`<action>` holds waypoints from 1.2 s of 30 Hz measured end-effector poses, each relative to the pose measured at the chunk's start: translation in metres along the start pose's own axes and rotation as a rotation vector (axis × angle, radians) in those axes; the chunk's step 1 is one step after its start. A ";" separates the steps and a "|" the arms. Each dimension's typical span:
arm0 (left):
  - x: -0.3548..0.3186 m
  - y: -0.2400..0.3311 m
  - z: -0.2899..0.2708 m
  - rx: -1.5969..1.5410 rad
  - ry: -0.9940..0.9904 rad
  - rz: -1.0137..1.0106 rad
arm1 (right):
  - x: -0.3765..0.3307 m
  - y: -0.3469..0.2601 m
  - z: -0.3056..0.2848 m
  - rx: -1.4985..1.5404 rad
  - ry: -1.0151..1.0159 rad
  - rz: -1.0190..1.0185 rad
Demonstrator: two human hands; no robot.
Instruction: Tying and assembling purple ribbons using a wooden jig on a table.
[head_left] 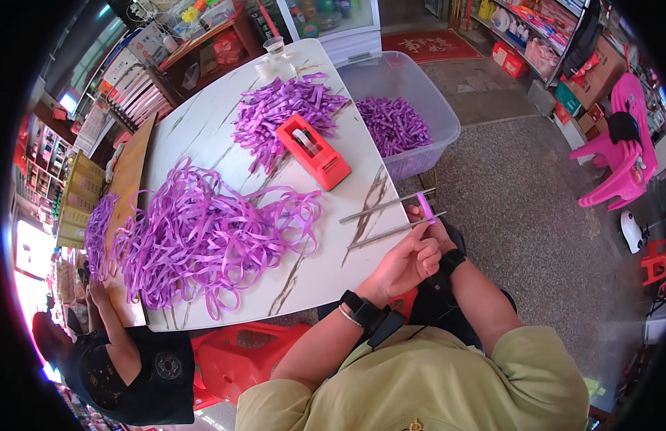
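Observation:
Two parallel metal rods [379,206] stick out past the right edge of the white marble-patterned table. A short band of purple ribbon [425,206] is looped around both of them near their outer ends. My left hand [410,256] is closed, its fingertips pinching at the ribbon beside the nearer rod. Just beyond it, my right hand [438,233] is partly hidden behind the rods and my left hand; its visible fingers close on the ribbon from the far side. A big tangle of loose purple ribbon [210,233] lies on the table to the left.
A red tape dispenser [315,152] stands beside a pile of short purple ribbon pieces [286,111]. Against the table's right side is a clear plastic bin [437,118] holding more pieces. At left, another person [124,366] reaches toward ribbons by a wooden board [128,208]. Pink chairs [620,169] stand right.

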State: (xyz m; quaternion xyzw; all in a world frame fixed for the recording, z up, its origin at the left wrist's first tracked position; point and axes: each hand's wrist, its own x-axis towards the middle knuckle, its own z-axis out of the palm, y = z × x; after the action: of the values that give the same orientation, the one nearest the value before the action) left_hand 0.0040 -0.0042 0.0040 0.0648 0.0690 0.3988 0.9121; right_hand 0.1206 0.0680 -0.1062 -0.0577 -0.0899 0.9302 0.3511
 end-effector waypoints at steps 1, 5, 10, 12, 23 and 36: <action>0.000 0.001 0.000 0.001 -0.005 0.001 | -0.002 -0.001 0.005 -0.014 0.003 -0.013; -0.001 0.000 0.002 -0.016 0.006 -0.016 | -0.011 -0.022 0.005 -0.096 -0.021 0.033; -0.001 0.000 0.001 -0.017 0.008 -0.006 | -0.015 -0.059 0.039 -0.473 0.421 0.146; 0.000 0.000 -0.002 -0.034 -0.007 -0.012 | -0.019 -0.074 0.047 -0.492 0.349 0.231; 0.000 0.000 -0.002 -0.014 -0.008 -0.002 | -0.045 -0.062 0.082 -0.465 0.536 0.262; 0.001 0.000 -0.003 -0.032 -0.013 -0.004 | -0.034 -0.055 0.113 -1.149 0.657 -0.135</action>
State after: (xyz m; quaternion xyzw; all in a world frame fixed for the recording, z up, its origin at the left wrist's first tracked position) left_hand 0.0037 -0.0033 0.0012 0.0525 0.0568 0.3976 0.9143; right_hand 0.1617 0.0718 0.0167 -0.5106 -0.4633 0.6441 0.3312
